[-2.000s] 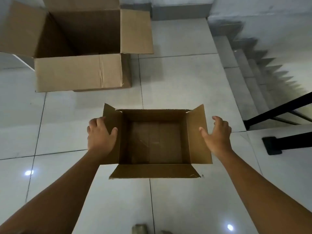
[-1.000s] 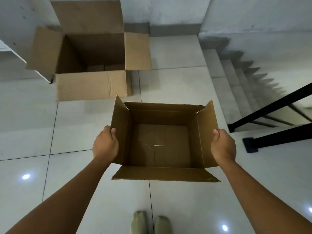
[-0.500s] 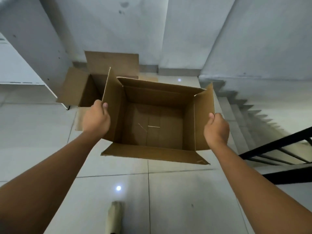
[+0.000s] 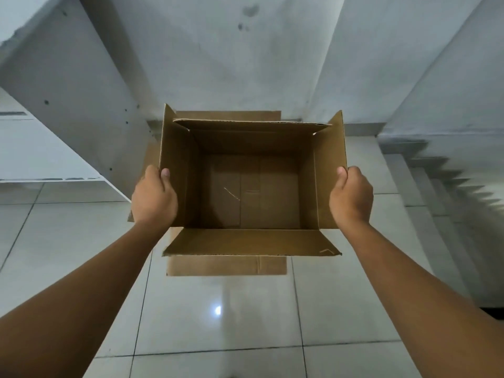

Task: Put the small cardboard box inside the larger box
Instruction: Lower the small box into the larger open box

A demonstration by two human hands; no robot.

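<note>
A small open box held up over a larger one, in a bare tiled stairwell.

The left hand point(image 4: 154, 199) and right hand point(image 4: 351, 199) each clamp a side flap of the small cardboard box point(image 4: 252, 184), thumbs inside, fingers hidden behind the cardboard; it is held level in the air, open and empty. The larger box point(image 4: 226, 265) sits on the floor directly behind and below it, mostly hidden, with only flap edges showing. The floor point(image 4: 218, 323) is glossy pale tile with dark grout lines and a bright light reflection. Grey plaster walls point(image 4: 218, 64) meet in a corner ahead; concrete stairs point(image 4: 436, 181) run along the right.
</note>
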